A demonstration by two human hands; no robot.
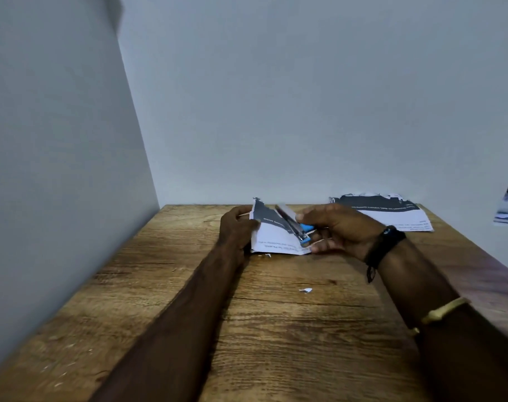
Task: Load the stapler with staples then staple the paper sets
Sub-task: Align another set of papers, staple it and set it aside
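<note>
Both forearms are stretched forward and drawn together toward the far middle. The left hand (237, 227) is curled, the left edge of a paper set (273, 239) gripped in it. A stapler (297, 227) is held between thumb and fingers of the right hand (339, 230).

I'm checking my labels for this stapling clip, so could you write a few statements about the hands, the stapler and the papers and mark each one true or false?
1. The right hand holds the stapler over the paper set. True.
2. The left hand lies flat on the bare table, away from any paper. False: it grips the paper set's left edge.
3. A second paper set lies at the table's far right, by the wall. True.
4. The stapler is red. False: it is blue and dark.
5. A small white scrap lies on the table, nearer the person than the held paper set. True.
</note>
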